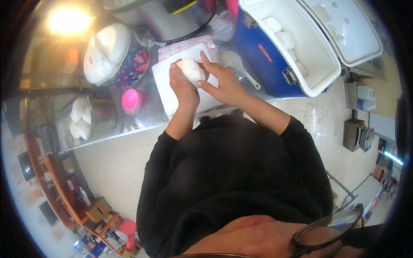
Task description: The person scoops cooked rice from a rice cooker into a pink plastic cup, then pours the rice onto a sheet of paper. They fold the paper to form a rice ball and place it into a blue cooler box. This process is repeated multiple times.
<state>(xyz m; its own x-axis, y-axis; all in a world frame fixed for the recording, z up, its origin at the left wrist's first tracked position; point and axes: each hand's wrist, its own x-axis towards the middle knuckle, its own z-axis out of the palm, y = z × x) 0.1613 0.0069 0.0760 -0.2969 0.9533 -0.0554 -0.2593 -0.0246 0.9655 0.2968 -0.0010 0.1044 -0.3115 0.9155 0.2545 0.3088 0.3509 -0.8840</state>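
Both my hands hold a rounded white bundle that looks wrapped in paper (193, 72), above a stack of white paper sheets (163, 84) on the metal table. My left hand (183, 84) cups it from the left and below. On its right side my right hand (225, 83) presses with the thumb and some fingers, while one finger points upward. What is inside the wrapping is hidden. A pale rice paddle (240, 67) lies right of the paper, and pink-patterned sheets (167, 50) stick out behind it.
An open blue cooler (263, 54) at right holds several white bundles (285, 40). At left stand a patterned lidded container (129, 69), a pink cup (131, 99) and a metal pot (105, 117) of white bundles (81, 114). A large steel pot (161, 22) stands behind.
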